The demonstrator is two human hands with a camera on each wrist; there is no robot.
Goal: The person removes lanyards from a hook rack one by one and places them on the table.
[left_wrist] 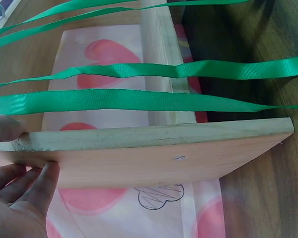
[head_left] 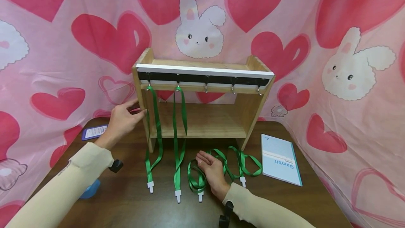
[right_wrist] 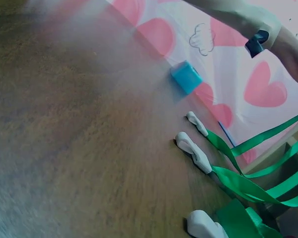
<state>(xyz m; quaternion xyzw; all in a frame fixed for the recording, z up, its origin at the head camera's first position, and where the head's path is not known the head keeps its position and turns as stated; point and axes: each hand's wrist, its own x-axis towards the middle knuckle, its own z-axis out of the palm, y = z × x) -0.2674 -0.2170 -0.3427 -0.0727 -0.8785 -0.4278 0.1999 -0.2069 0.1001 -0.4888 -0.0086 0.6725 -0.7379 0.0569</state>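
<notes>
Read "Gambit" on cover of white-and-teal booklet [head_left: 281, 160], lying on table, right of shelf. Card at far left: print illegible.

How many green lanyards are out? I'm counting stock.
4: two hang from the rack's left hooks; two lie on the table, one by the right hand, one further right.

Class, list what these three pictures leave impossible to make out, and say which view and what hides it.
1. Small print on the booklet: head view, too small.
2. Card text: head view, too small, partly behind the left hand.
3. Blue object: head view, mostly under the left sleeve.
4. Right hand: absent from the blurred right wrist view.
</notes>
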